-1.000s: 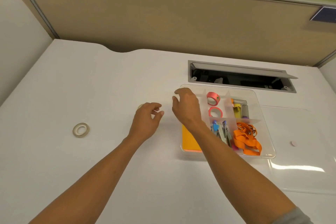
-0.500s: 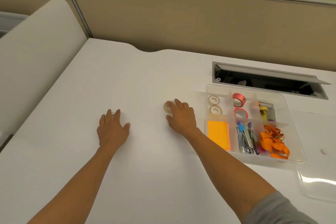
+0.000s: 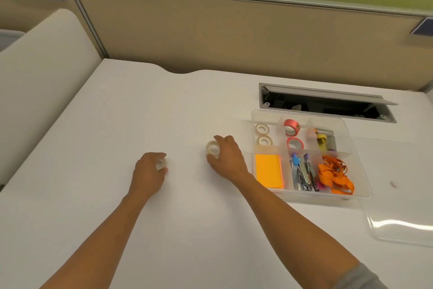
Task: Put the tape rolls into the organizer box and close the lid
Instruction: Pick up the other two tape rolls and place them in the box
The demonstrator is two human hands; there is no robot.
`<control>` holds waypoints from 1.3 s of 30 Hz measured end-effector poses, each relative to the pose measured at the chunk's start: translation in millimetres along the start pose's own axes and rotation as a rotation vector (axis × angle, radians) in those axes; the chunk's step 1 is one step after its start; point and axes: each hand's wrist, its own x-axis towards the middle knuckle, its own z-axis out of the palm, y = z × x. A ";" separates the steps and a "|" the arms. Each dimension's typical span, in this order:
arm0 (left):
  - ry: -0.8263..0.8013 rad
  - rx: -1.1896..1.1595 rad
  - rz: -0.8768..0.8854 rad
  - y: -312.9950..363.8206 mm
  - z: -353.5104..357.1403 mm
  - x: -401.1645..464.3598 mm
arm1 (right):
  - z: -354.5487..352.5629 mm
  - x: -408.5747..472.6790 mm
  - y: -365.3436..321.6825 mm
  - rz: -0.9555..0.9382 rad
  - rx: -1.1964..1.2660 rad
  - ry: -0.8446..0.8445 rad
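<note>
While each hand's fingers pinch one clear roll — left hand (image 3: 150,170), right hand (image 3: 226,158) — organizer box (image 3: 358,171) holds four rolls.

White desk (image 3: 117,195): organizer box (image 3: 356,171), lid (image 3: 403,230)

Two clear tape rolls outside the box: one (image 3: 212,148) tipped up on edge, hole facing the camera, pinched in the right hand (image 3: 226,158); the other (image 3: 161,163) mostly hidden inside the curled left hand (image 3: 148,171), low over the white table (image 3: 117,113). Clear organizer box (image 3: 358,172) open, to the right of both hands, divided into compartments. Two more clear rolls (image 3: 263,128) lying flat in the far-left compartment, one behind the other. Two pink rolls (image 3: 291,126) in the next compartment, the far one tilted on edge. Transparent lid (image 3: 403,227) lying flat on the table beside the box, at its near-right corner.
</note>
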 end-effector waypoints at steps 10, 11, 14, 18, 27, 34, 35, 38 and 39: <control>-0.060 -0.082 0.170 99.7 34.3 3.3 | -69.2 -15.7 23.6 0.081 0.289 0.300; -0.069 -0.089 0.199 111.3 38.6 5.0 | -76.0 -17.5 29.1 0.099 0.305 0.330; -0.119 -0.093 0.299 144.0 53.5 9.0 | -94.3 -22.8 49.4 0.140 0.288 0.387; -0.185 -0.003 0.446 183.3 78.3 16.5 | -111.5 -29.3 78.4 0.171 0.269 0.450; -0.302 0.321 0.519 245.6 144.4 54.0 | -120.3 -31.0 120.5 0.266 0.267 0.441; -0.263 0.527 0.518 257.1 176.1 67.7 | -116.9 -28.7 129.9 0.264 0.278 0.403; -0.264 0.548 0.518 257.3 179.6 68.2 | -116.6 -28.5 130.6 0.267 0.278 0.402; -0.263 0.588 0.518 255.4 188.9 68.7 | -116.0 -28.5 131.4 0.268 0.284 0.402; -0.256 0.590 0.517 253.9 191.6 68.9 | -115.9 -28.6 131.6 0.265 0.286 0.401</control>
